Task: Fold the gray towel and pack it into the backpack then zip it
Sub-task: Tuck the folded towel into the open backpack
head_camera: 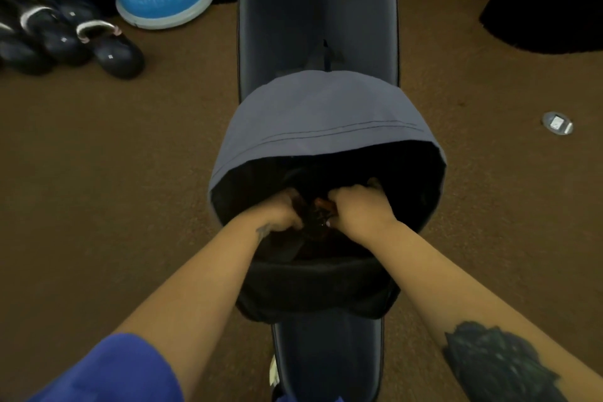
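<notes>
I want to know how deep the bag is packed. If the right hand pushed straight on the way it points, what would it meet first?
Probably the backpack's dark interior. The right hand points into the open mouth, closed on something dark; what lies beyond is too dark to tell.

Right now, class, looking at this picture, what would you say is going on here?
A person is working with both hands inside an open gray backpack that lies on a dark padded bench. The left hand and right hand are closed on something dark in the bag's mouth; it is too dim to tell whether that is the towel. The bag is not yet zipped. Kettlebells sit on the carpet.
</notes>
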### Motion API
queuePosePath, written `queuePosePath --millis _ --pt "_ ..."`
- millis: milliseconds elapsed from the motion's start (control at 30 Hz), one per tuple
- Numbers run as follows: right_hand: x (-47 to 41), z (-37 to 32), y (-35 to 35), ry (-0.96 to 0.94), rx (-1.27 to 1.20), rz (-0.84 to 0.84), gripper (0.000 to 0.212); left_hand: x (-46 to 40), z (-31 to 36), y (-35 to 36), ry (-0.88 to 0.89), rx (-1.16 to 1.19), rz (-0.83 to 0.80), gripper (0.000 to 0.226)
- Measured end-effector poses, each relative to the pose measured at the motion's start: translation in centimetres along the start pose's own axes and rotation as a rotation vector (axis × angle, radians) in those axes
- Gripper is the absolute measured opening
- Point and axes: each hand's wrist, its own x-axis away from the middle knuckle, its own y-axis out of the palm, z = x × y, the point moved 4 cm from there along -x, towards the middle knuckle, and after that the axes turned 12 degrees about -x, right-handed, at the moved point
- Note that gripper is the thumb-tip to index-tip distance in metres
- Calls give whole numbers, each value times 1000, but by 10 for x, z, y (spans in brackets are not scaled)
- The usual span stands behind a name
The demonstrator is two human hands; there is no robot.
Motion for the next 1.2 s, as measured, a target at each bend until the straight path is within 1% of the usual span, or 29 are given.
queuePosePath --millis 67,133,200,233,300,367,400,433,500,633,667,700,767,800,867,933,1033,1100,1167,1200 --pt "2 -2 -5 10 -15 82 32 -4 -8 9 -134 -341 -15 42" --pt "3 -2 -10 35 -62 111 34 -5 -10 23 -206 -635 -60 45" --pt "4 0 -16 55 -121 143 34 -11 -14 33 -253 -814 -90 54" --pt "6 2 -18 63 -151 156 33 -16 -17 35 -272 -853 -89 57" --pt "9 7 -19 75 -210 164 32 -25 -23 34 -341 -802 -75 62" --pt "12 14 -18 91 -274 161 32 -34 -28 36 -386 -685 -25 71" --pt "12 15 -18 96 -304 161 31 -37 -31 35 -394 -611 13 70" --pt "12 17 -18 99 -325 163 30 -39 -34 35 -400 -534 54 62" --pt "11 19 -17 101 -348 172 28 -41 -33 33 -341 -483 121 42" --pt "12 19 -22 117 -370 191 29 -42 -25 22 -224 -560 185 31" --pt "12 18 -23 117 -368 193 30 -44 -25 21 -214 -565 180 34" --pt "13 18 -25 119 -367 192 31 -46 -27 21 -216 -563 167 43" --pt "14 17 -25 126 -369 185 32 -47 -31 25 -217 -556 110 69" --pt "15 17 -25 133 -364 182 33 -48 -33 27 -219 -563 81 75" --pt "15 16 -25 145 -349 177 34 -47 -35 31 -213 -577 77 79" --pt "16 16 -24 149 -341 179 35 -46 -36 32 -175 -543 107 75" --pt "17 15 -24 151 -331 188 35 -42 -35 34 -143 -460 104 56" --pt "18 15 -24 155 -329 193 35 -39 -32 34 -100 -440 93 49" --pt "18 15 -24 158 -328 201 35 -35 -23 30 -46 -399 68 45" --pt "19 16 -23 158 -328 205 35 -33 -17 28 -23 -395 56 48"
